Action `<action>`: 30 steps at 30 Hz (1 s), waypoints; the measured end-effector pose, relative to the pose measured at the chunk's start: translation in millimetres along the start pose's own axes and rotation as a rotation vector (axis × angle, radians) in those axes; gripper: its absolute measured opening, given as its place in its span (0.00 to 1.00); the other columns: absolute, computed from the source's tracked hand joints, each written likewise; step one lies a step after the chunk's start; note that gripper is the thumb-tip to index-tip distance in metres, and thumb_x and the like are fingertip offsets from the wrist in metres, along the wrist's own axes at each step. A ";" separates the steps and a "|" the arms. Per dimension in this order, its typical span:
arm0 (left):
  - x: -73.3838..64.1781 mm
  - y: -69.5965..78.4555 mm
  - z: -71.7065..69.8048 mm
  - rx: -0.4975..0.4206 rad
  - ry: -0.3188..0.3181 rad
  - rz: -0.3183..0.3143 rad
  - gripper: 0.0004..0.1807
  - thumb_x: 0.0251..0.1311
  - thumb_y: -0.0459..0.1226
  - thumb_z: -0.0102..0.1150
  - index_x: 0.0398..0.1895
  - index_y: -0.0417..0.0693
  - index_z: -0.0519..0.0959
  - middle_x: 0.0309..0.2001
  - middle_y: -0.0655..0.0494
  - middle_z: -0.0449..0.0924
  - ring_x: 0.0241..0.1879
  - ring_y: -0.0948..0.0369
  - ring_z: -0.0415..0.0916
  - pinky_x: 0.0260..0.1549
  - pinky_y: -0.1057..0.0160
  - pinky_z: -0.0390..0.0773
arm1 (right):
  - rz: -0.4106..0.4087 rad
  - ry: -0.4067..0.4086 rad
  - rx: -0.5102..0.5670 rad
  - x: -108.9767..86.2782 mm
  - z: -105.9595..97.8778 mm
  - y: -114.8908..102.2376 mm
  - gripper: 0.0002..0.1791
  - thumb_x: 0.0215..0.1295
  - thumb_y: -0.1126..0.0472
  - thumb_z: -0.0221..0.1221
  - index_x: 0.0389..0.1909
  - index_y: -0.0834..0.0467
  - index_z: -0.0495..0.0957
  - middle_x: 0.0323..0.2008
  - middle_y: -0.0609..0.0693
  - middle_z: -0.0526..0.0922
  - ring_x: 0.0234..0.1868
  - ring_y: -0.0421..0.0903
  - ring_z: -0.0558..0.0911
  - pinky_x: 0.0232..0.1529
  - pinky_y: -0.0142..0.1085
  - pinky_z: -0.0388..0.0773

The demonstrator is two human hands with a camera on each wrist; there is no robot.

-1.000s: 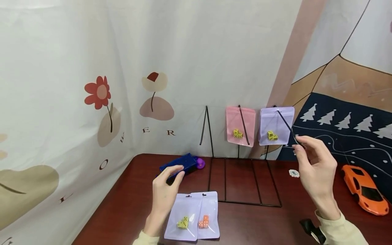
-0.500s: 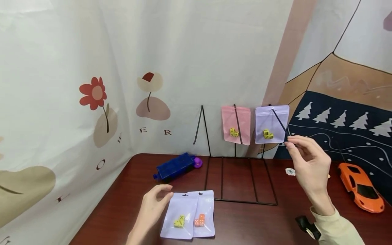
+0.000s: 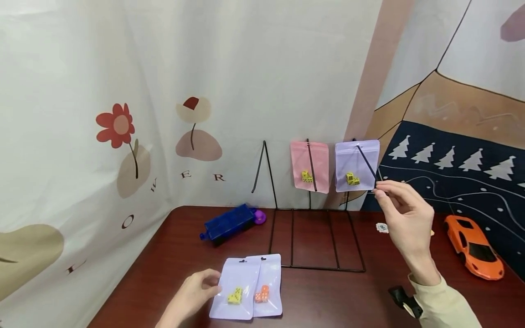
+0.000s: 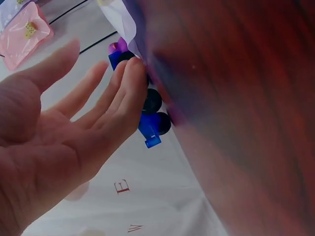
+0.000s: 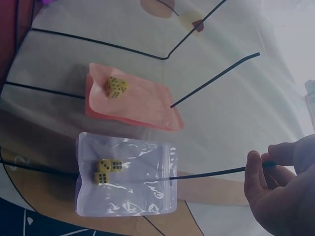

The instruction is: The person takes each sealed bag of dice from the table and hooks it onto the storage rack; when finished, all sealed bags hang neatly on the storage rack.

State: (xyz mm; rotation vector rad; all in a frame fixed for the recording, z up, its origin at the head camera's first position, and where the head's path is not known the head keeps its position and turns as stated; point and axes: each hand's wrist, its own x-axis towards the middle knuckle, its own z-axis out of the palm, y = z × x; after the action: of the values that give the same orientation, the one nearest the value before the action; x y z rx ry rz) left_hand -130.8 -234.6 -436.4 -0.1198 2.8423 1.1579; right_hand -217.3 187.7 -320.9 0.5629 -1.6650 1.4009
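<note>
My right hand (image 3: 410,218) pinches the free end of the rack's right hook (image 5: 211,174) between thumb and fingers. On that hook hangs a lavender zip bag (image 3: 357,159) with yellow dice in it. A pink zip bag (image 3: 309,167), also with yellow dice, hangs on the middle hook (image 5: 211,81). Low in the head view, my left hand (image 3: 193,291) is at the left edge of a flat lavender bag with yellow dice (image 3: 242,273), fingers loosely bent; whether it touches the bag I cannot tell. This bag overlaps another lavender bag with orange dice (image 3: 271,273).
The black wire rack (image 3: 328,269) stands on the dark red table (image 3: 328,300), its left hook (image 3: 258,167) bare. A blue toy vehicle (image 3: 229,223) with a purple end lies left of it. An orange toy car (image 3: 473,246) sits at the right, near a small white tag (image 3: 382,228).
My left hand has come down from above the bags, near the blue toy, to the left edge of the front lavender bag. My right hand stays on the hook's end; the view has shifted slightly.
</note>
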 end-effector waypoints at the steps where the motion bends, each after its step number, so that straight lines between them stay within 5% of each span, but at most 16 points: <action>1: 0.1 -0.2 0.9 0.006 -0.023 -0.007 0.14 0.53 0.33 0.67 0.43 0.38 0.80 0.39 0.48 0.81 0.36 0.54 0.80 0.35 0.52 0.83 | 0.003 -0.002 -0.004 -0.3 -0.6 2.7 0.12 0.50 0.86 0.60 0.37 0.76 0.80 0.39 0.62 0.80 0.38 0.41 0.81 0.46 0.24 0.78; 10: -1.1 -1.1 4.1 0.045 -0.058 -0.115 0.12 0.52 0.31 0.66 0.41 0.40 0.82 0.35 0.51 0.80 0.33 0.57 0.76 0.34 0.53 0.82 | 0.034 -0.026 -0.037 -1.3 -4.0 8.7 0.10 0.54 0.80 0.61 0.38 0.72 0.82 0.40 0.60 0.81 0.39 0.42 0.81 0.45 0.25 0.79; 20: 0.1 -4.4 7.7 0.028 -0.061 -0.050 0.13 0.46 0.23 0.64 0.37 0.41 0.81 0.29 0.53 0.77 0.31 0.56 0.74 0.30 0.56 0.80 | 0.037 -0.013 -0.028 -2.1 -5.2 8.6 0.10 0.54 0.81 0.61 0.38 0.72 0.82 0.40 0.60 0.81 0.38 0.42 0.81 0.44 0.24 0.79; 30: -1.9 -4.2 5.2 -0.045 0.030 0.138 0.15 0.45 0.20 0.61 0.38 0.38 0.82 0.30 0.53 0.80 0.29 0.61 0.77 0.27 0.65 0.80 | 0.011 0.005 0.010 -2.1 -3.2 12.4 0.12 0.50 0.85 0.60 0.37 0.76 0.80 0.40 0.62 0.80 0.39 0.41 0.81 0.46 0.24 0.78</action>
State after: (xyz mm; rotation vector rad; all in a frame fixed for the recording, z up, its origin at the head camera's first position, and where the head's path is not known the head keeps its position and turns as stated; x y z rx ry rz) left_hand -128.4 -233.9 -442.9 0.0586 2.8915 1.2559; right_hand -225.0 193.6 -329.5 0.5565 -1.6600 1.4182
